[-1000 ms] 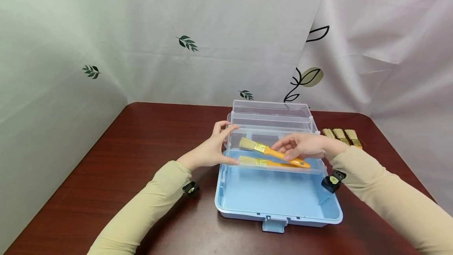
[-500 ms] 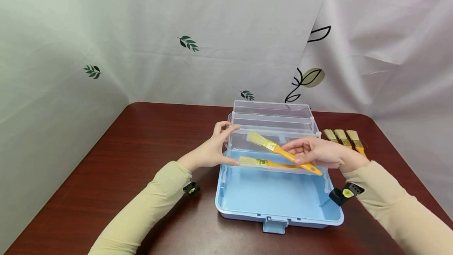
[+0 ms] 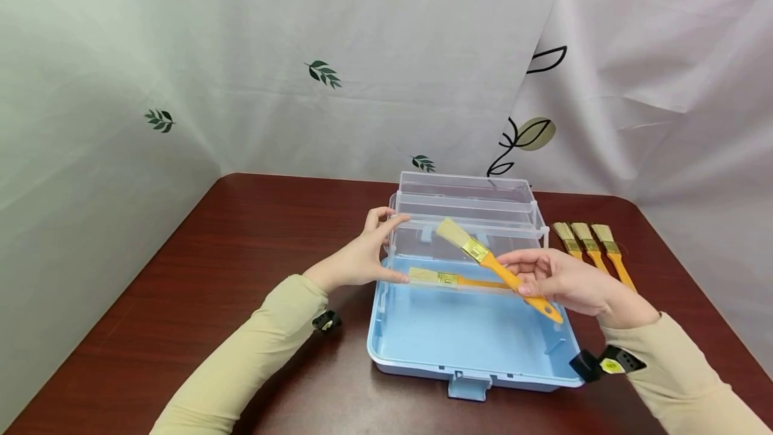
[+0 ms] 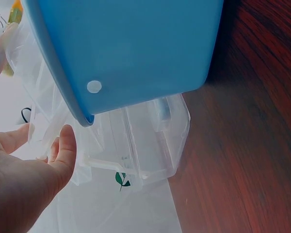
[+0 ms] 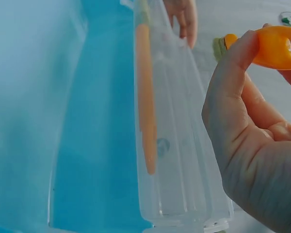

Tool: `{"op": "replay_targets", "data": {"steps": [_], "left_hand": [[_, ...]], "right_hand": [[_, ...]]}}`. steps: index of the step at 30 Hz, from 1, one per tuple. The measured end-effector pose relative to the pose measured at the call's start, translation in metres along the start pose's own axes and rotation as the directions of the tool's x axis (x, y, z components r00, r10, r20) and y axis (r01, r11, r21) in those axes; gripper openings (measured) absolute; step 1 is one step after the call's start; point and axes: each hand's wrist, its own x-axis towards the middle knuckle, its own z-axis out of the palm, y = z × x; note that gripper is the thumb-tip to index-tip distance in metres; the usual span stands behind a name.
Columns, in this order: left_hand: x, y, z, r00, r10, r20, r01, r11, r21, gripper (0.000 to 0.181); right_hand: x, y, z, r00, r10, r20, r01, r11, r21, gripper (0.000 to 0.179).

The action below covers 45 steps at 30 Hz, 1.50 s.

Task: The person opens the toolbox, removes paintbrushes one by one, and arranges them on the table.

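Note:
My right hand (image 3: pixel 564 284) pinches the orange handle of a paintbrush (image 3: pixel 501 270) between thumb and fingers. The brush slants above the toolbox, its pale bristles up and to the left. Below it, a second paintbrush (image 3: pixel 447 278) lies along the front of a clear plastic tray (image 5: pixel 179 145). That tray hangs over the open light-blue toolbox (image 3: pixel 465 341). At the tray's left end, my left hand (image 3: pixel 356 254) grips it, thumb at the front edge and fingers farther back. In the left wrist view, the left hand (image 4: pixel 34 170) is beside the toolbox's blue outer wall (image 4: pixel 136 48).
Three more paintbrushes (image 3: pixel 594 247) lie side by side on the dark red wooden table (image 3: pixel 272 233), right of the toolbox. More clear tiers (image 3: pixel 465 197) rise at the toolbox's back. A latch (image 3: pixel 468 387) hangs at its front. A pale patterned cloth (image 3: pixel 386 72) stands behind.
My right hand has lifted the paintbrush up from the clear tray and moved right, tilting it more steeply. The left hand has stayed at the tray's end.

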Motion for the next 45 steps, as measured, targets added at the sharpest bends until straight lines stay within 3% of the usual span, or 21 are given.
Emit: {"op": "replay_targets", "data": {"steps": [17,26,35,45], "left_hand": [[0.002,0.0,-0.001,1.0,-0.007,0.003,0.007,1.0,0.016,0.095],[-0.001,-0.002,0.002,1.0,-0.018,0.016,0.019,1.0,-0.016,0.095],[0.0,-0.002,0.003,1.0,-0.004,0.006,0.004,1.0,0.002,0.094],[0.0,0.001,0.002,1.0,-0.017,0.007,0.017,1.0,0.007,0.095]], "right_hand": [[-0.029,0.012,-0.002,0.994,0.001,-0.112,0.001,1.0,0.017,0.046],[-0.055,0.026,-0.013,0.991,0.051,-0.122,-0.036,0.991,0.126,0.047],[-0.078,0.04,-0.024,0.991,0.03,-0.134,-0.008,0.987,0.162,0.048],[-0.093,0.053,-0.039,0.984,0.028,-0.176,0.021,0.963,0.268,0.048]]}}
